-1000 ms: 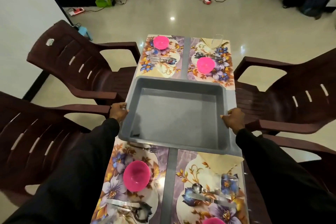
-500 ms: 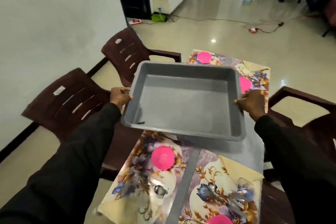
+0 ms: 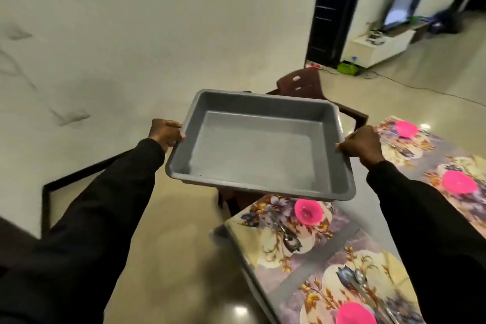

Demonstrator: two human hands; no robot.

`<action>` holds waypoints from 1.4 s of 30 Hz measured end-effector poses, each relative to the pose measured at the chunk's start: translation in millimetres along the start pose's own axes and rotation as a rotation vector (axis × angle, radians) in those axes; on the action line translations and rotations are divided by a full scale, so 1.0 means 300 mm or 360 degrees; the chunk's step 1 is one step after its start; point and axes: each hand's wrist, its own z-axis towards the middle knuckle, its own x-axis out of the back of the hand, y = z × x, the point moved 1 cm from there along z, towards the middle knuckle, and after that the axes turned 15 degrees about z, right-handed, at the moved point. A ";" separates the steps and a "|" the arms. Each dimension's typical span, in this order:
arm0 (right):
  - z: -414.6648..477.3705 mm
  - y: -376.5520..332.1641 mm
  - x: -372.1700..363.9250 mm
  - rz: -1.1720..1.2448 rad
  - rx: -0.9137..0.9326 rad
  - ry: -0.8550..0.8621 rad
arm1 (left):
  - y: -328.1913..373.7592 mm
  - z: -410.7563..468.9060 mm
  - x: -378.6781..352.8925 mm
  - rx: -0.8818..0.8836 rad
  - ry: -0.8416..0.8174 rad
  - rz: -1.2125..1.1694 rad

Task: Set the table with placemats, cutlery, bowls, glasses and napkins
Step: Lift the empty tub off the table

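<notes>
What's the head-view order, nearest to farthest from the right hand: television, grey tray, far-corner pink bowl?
1. grey tray, gripped by the right hand.
2. far-corner pink bowl, just right of that hand.
3. television, across the room.

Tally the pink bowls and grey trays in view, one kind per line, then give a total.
pink bowls: 4
grey tray: 1
Total: 5
</notes>
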 end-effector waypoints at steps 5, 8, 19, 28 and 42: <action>-0.219 -0.172 -0.271 -0.0047 0.0160 -0.0344 | -0.314 -0.262 0.330 0.0261 0.0307 -0.0171; -0.308 -0.210 -0.445 -0.0096 0.0254 -0.0575 | -0.514 -0.465 0.478 0.0388 0.0483 -0.0281; -0.737 -0.342 -1.020 -0.0229 0.0770 -0.1490 | -1.062 -1.306 0.627 0.0921 0.1289 -0.0630; -1.212 -0.358 -1.212 -0.0292 0.1234 -0.2214 | -1.150 -1.996 0.306 0.1326 0.2043 -0.0977; -2.171 0.196 -1.352 -0.0488 0.1684 -0.2955 | -1.426 -2.932 -0.518 0.2035 0.2759 -0.1142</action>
